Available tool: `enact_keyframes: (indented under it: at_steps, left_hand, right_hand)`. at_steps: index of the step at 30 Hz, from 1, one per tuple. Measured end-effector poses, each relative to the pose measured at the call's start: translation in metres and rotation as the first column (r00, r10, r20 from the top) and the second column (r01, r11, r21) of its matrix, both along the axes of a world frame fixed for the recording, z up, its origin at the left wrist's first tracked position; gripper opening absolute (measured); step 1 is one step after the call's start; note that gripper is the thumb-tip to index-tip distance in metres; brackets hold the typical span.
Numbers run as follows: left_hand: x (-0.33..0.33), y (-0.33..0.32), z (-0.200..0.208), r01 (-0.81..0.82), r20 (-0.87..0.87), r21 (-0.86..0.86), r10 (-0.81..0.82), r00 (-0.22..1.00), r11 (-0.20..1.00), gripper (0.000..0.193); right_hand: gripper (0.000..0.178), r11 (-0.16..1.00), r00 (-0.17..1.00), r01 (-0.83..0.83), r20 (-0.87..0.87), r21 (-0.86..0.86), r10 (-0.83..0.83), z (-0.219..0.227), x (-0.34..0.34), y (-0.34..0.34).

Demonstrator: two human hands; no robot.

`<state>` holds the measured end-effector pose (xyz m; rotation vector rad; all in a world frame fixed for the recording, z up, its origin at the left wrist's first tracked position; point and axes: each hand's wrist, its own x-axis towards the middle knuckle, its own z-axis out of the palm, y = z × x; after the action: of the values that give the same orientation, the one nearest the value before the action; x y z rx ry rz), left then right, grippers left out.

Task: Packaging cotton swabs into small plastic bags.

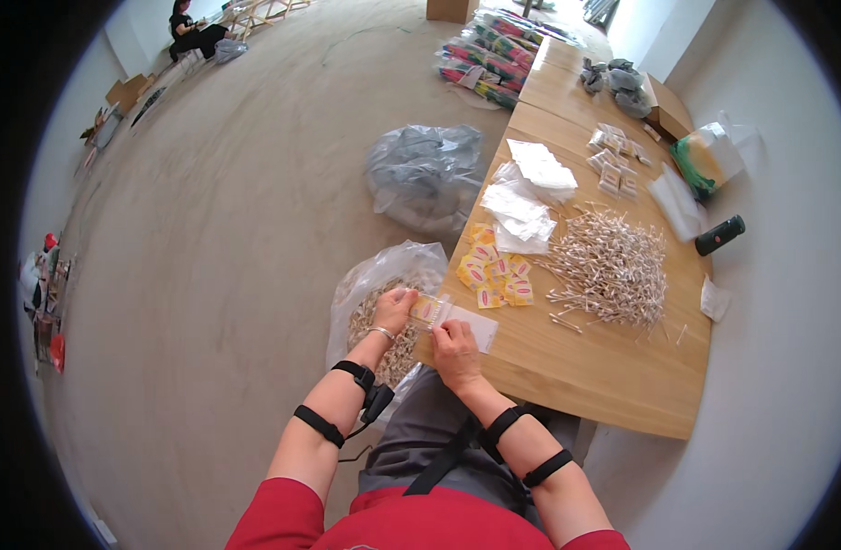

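Observation:
Over the table's near left corner, my left hand (395, 310) grips a small clear plastic bag (427, 312) with a yellow card and cotton swabs showing inside. My right hand (455, 353) has its fingers closed at the open-looking edge of the same bag. Beside that hand a white rectangular card (476, 327) lies on the tabletop. Just beyond are loose yellow printed cards (498, 275) and a stack of empty clear bags (521, 211). Right of them spreads a large heap of loose cotton swabs (615, 264).
Filled small packs (616, 158) sit farther back on the wooden table (613, 390). A dark cylindrical bottle (719, 236) lies near the wall. Left of the table, a clear sack (345, 302) of small pieces and a grey plastic bag (425, 174) stand on the floor. Someone sits far left.

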<state>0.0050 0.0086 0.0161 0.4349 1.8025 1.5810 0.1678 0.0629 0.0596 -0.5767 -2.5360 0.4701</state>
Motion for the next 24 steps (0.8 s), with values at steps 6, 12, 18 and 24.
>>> enact_keyframes:
  at_steps: [6, 12, 18, 24]
  left_hand:
    - [-0.016, -0.012, -0.024, -0.028, -0.090, -0.110, 0.018, 0.996, 0.994, 0.031]
    - [-0.028, -0.021, -0.002, -0.188, -0.483, -0.210, 0.065, 0.873, 0.959, 0.032]
    - [0.045, 0.022, 0.053, 0.084, -0.856, -0.084, -0.115, 0.504, 0.993, 0.030]
    - [0.157, 0.072, 0.051, 0.409, -0.824, -0.161, -0.350, 0.445, 0.898, 0.037]
  right_hand:
    - [0.018, 1.000, 0.998, -0.004, -0.067, -0.019, 0.002, 0.005, 0.010, 0.014]
    - [0.038, 0.840, 0.846, 0.513, 0.063, 0.179, -0.530, 0.027, 0.078, 0.108]
    - [0.028, 0.855, 0.856, 0.514, 0.027, 0.070, -0.517, -0.002, 0.140, 0.141]
    - [0.022, 0.870, 0.872, 0.489, -0.044, 0.059, -0.487, -0.009, 0.137, 0.100]
